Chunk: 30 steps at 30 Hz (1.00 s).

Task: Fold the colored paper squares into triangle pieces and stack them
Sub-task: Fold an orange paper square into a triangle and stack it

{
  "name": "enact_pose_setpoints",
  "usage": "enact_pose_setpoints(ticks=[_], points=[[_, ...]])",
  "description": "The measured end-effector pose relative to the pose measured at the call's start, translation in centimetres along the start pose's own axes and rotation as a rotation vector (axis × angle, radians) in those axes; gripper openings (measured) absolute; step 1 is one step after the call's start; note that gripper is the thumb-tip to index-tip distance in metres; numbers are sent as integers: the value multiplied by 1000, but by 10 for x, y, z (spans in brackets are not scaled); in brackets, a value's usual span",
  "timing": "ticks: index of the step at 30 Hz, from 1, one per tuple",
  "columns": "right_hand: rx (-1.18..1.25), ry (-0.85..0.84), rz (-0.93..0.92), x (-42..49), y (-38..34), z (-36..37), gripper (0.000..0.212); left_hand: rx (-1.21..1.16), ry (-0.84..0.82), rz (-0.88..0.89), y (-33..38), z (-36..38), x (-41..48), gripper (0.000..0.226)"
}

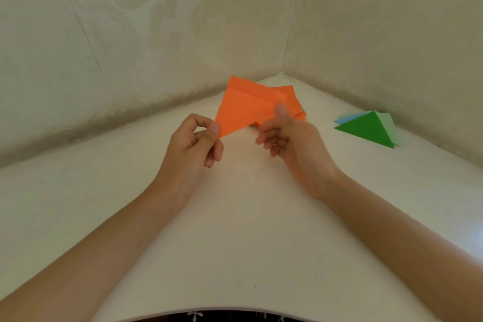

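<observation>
Soft, even, warm light, faint shadows; wide-angle bending at frame edges; right thumb (281, 110) blurred; slight overall softness.

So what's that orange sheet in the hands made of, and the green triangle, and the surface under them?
The orange sheet looks like thin matte craft paper: it shows a sharp crease and bends lightly between the fingers. The green triangle seems the same kind of paper, folded flat with crisp edges. The table is smooth, off-white and dull; whether it is painted wood, laminate or plastic is unclear.

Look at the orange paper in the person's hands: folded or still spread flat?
Partly folded: the orange paper shows a crease and an overlapping flap, not yet a finished triangle.
</observation>
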State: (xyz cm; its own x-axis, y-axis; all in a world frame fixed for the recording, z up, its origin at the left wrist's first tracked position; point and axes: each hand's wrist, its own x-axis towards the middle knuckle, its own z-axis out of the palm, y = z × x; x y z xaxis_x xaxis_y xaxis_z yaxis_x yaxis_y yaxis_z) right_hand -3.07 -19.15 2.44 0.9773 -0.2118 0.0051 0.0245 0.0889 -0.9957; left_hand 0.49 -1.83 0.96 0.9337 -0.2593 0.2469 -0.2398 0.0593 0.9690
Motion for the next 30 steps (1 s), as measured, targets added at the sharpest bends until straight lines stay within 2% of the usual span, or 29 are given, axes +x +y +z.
enact_pose_setpoints(ticks=[4, 9, 18, 22, 26, 30], points=[[-68, -99, -46, -11, 6, 14, 16, 26, -104, 9, 3, 10, -5, 15], [52, -9, -27, -5, 2, 1, 18, 51, -113, -4, 2, 9, -3, 16], [64, 117, -68, 5, -5, -16, 18, 53, -86, -21, 2, 6, -2, 18], [15, 27, -54, -2, -9, -13, 20, 41, -90, -42, 6, 6, -5, 30], [-109, -61, -66, -10, -5, -5, 21, 47, -33, -35, 4, 4, -1, 11], [-181, -105, -62, -8, -12, -8, 2, 93, -51, -28, 1, -3, 3, 11]])
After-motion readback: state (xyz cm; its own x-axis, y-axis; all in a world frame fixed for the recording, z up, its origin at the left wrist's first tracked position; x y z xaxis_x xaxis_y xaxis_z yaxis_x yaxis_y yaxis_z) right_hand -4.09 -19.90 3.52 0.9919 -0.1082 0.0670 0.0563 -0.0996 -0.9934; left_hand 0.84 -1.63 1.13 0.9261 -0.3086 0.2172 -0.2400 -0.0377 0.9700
